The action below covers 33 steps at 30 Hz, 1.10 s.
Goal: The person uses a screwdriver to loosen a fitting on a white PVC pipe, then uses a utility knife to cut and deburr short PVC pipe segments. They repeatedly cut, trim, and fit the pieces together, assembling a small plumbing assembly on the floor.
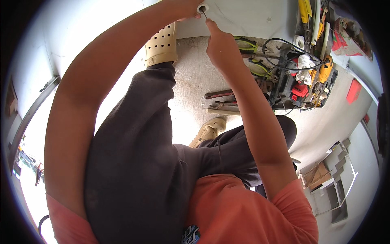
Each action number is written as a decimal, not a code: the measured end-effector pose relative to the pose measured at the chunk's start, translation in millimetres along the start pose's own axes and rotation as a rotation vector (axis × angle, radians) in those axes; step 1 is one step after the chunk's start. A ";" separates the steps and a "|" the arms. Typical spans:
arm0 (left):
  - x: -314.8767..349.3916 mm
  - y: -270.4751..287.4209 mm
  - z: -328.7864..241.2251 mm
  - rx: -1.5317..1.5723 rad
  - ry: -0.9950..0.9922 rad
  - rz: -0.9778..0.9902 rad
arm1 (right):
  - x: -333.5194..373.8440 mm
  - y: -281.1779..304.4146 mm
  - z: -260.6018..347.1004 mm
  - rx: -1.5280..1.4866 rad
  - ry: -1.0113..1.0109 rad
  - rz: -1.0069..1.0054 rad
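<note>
A short white round fitting (206,6) with a dark hole sticks out from the pale wall at the top. My left hand (190,9) is beside it, with fingers curled against its left side; the top edge of the view cuts off part of this hand. My right hand (224,45) is closed around a thin-shafted tool (205,14), with the index finger stretched along the shaft. The shaft's tip reaches the hole in the fitting. The tool's handle is hidden inside my right hand, so its exact kind cannot be told.
An open tool case (284,87) with power tools and a black cable lies at the right. Green-handled pliers (245,44) and red-handled tools (219,94) lie on the floor (191,81) near my right forearm. My clog (162,46) stands against the wall.
</note>
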<state>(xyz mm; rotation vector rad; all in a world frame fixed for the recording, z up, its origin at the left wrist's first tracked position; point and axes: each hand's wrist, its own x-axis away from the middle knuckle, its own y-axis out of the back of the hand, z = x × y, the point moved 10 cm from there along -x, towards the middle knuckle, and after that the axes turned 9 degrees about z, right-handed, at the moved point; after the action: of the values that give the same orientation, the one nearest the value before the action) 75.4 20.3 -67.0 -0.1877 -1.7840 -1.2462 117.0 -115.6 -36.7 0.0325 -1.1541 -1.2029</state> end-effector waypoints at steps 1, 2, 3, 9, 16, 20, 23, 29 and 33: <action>0.2 0.7 0.1 0.013 -0.005 -0.005 | -3.7 7.7 4.5 -0.021 0.028 -0.069; 0.0 2.3 1.0 0.025 -0.004 -0.016 | -5.1 12.2 5.7 -0.037 0.032 -0.105; -0.7 2.7 1.3 0.017 -0.003 -0.019 | -3.1 20.5 10.5 -0.063 0.082 -0.181; 2.4 -0.2 3.4 0.064 -0.023 0.008 | 23.5 2.7 -4.1 -0.015 -0.009 0.010; 19.1 20.1 9.1 0.180 -0.153 -0.167 | -0.1 12.9 4.9 -0.040 0.065 -0.074; 58.3 8.8 98.5 0.438 0.024 -0.496 | 0.1 7.8 -5.6 -0.071 0.057 -0.056; 99.9 -87.5 156.5 0.371 0.219 0.110 | 1.3 9.9 -6.8 -0.053 0.083 -0.112; 316.5 -288.4 85.7 0.134 -0.037 1.237 | 0.7 12.7 -1.4 -0.074 0.124 -0.168; 293.6 -260.5 94.9 0.217 0.101 0.933 | 0.0 11.0 -5.2 -0.033 0.098 -0.133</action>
<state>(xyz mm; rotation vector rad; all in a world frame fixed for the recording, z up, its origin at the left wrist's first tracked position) -296.7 -131.7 -27.2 -0.7195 -1.4349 -0.3829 128.3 -113.7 -32.9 0.1440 -1.0590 -1.3230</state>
